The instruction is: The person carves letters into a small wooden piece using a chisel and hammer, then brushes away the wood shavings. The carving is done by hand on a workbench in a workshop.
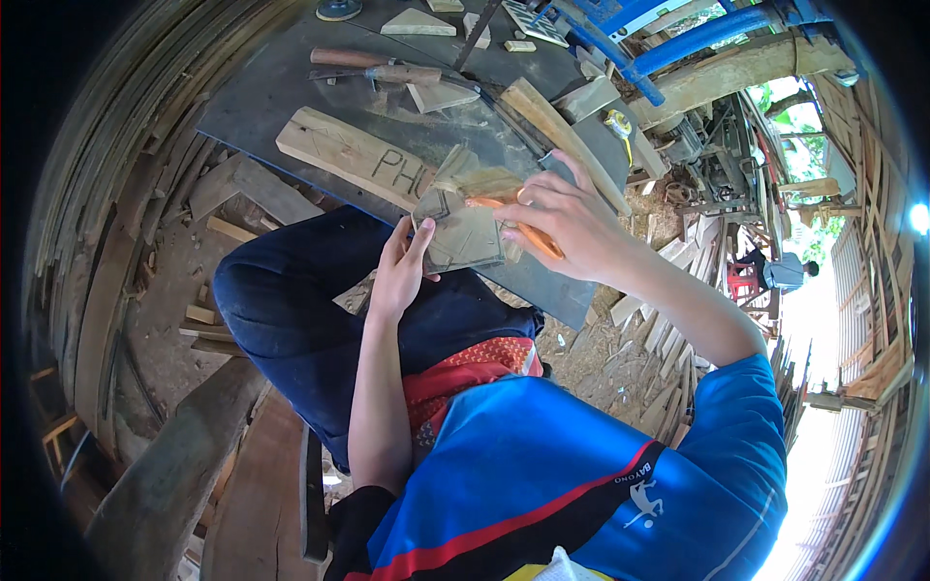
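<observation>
My left hand [397, 266] grips the near left edge of a pale wooden piece [463, 234], thumb on top. Dark pencil-like lines mark its flat face, and a rougher, yellowish part shows at its far side. In my right hand [573, 218] is a slim orange tool [539, 242], held over the right side of the piece. My fingers cover its middle, so its exact kind is unclear. Just beyond the piece, a long wooden block [349, 155] with dark lettering lies on the dark worktable [257, 107].
Wooden-handled tools [387, 73] lie at the table's far left, near wood offcuts [418, 22]. A long wooden bar [567, 145] and a yellow tape measure [618, 124] are at the right. Stacked planks [126, 126] line the left. A person [783, 272] sits far off at right.
</observation>
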{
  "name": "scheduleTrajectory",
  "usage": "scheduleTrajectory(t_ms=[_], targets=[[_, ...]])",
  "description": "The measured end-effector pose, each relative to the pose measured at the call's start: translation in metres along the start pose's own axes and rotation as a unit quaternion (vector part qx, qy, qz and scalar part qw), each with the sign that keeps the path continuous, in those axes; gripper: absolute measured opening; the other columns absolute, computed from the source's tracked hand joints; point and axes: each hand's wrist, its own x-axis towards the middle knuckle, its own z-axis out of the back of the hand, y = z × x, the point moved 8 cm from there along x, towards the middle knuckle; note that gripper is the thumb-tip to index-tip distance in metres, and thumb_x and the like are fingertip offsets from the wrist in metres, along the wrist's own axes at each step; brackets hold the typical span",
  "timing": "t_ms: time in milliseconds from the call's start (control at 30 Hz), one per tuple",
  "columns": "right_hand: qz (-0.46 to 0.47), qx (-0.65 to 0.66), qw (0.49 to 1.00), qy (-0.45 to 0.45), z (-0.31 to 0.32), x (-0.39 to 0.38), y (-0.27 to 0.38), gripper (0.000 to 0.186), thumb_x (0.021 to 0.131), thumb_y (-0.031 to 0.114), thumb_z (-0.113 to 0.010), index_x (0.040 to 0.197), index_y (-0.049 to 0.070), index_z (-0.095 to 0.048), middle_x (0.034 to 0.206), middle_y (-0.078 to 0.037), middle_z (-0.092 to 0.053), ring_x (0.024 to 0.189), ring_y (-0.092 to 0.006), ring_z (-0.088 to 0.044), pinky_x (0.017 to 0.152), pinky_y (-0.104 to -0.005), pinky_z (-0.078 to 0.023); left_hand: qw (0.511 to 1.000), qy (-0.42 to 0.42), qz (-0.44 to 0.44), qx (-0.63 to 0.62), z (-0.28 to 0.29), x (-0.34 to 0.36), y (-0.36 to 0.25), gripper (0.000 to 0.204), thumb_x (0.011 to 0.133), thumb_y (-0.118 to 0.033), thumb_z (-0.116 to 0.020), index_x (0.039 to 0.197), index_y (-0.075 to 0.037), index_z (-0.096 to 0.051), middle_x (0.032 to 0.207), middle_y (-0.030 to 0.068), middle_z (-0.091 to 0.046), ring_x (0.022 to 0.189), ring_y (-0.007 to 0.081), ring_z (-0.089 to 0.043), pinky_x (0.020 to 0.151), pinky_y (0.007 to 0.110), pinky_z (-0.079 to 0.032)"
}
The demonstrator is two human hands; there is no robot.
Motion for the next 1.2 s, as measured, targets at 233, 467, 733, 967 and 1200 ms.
scheduleTrajectory(t_ms=[233, 467, 733, 967, 1200], targets=[[-0.025, -0.042, 0.999, -0.001, -0.003, 0.0, 0.0, 0.026, 0.1, 0.035, -0.061, 0.114, 0.015, -0.073, 0.09, -0.006, -0.067, 0.108, -0.0235, -0.061, 0.12, -0.055, -0.024, 1.0, 0.002, -0.012, -0.003, 0.0, 0.001, 0.0, 0.047, 0.104, -0.045, -0.057, 0.124, -0.002, -0.06, 0.09, 0.0, -0.058, 0.069, 0.0057, -0.054, 0.056, 0.026, -0.055], [-0.037, 0.038, 0.998, 0.016, -0.006, 0.001, 0.0, 0.025, 0.098, 0.035, -0.062, 0.109, 0.016, -0.073, 0.089, -0.008, -0.067, 0.105, -0.0257, -0.062, 0.117, -0.0524, -0.03, 1.0, -0.005, -0.022, -0.016, -0.004, -0.003, -0.008, 0.043, 0.105, -0.042, -0.057, 0.119, -0.001, -0.06, 0.081, -0.0014, -0.054, 0.065, 0.0047, -0.053, 0.055, 0.025, -0.054], [-0.011, 0.071, 0.997, -0.021, 0.009, 0.008, 0.008, 0.025, 0.096, 0.036, -0.065, 0.105, 0.015, -0.077, 0.09, -0.008, -0.069, 0.103, -0.0255, -0.063, 0.113, -0.0503, -0.033, 1.0, -0.002, -0.024, -0.011, -0.003, -0.001, -0.006, 0.041, 0.105, -0.04, -0.058, 0.117, -0.001, -0.061, 0.077, -0.0012, -0.054, 0.062, 0.0051, -0.053, 0.053, 0.024, -0.053], [-0.06, 0.076, 0.995, -0.034, 0.009, 0.011, -0.004, 0.024, 0.095, 0.034, -0.066, 0.103, 0.014, -0.078, 0.088, -0.009, -0.071, 0.094, -0.0272, -0.065, 0.106, -0.0436, -0.037, 1.0, 0.004, -0.02, -0.012, -0.003, -0.001, -0.004, 0.043, 0.104, -0.041, -0.058, 0.121, -0.001, -0.06, 0.08, -0.0008, -0.055, 0.063, 0.0057, -0.053, 0.054, 0.025, -0.053], [-0.091, 0.075, 0.993, -0.013, 0.01, 0.008, -0.005, 0.021, 0.093, 0.025, -0.067, 0.108, 0.012, -0.076, 0.092, -0.01, -0.07, 0.093, -0.0287, -0.066, 0.096, -0.0433, -0.046, 0.999, -0.007, -0.034, -0.018, -0.003, -0.001, -0.007, 0.044, 0.104, -0.042, -0.058, 0.122, -0.001, -0.06, 0.082, -0.0008, -0.055, 0.064, 0.0057, -0.053, 0.054, 0.025, -0.052]])
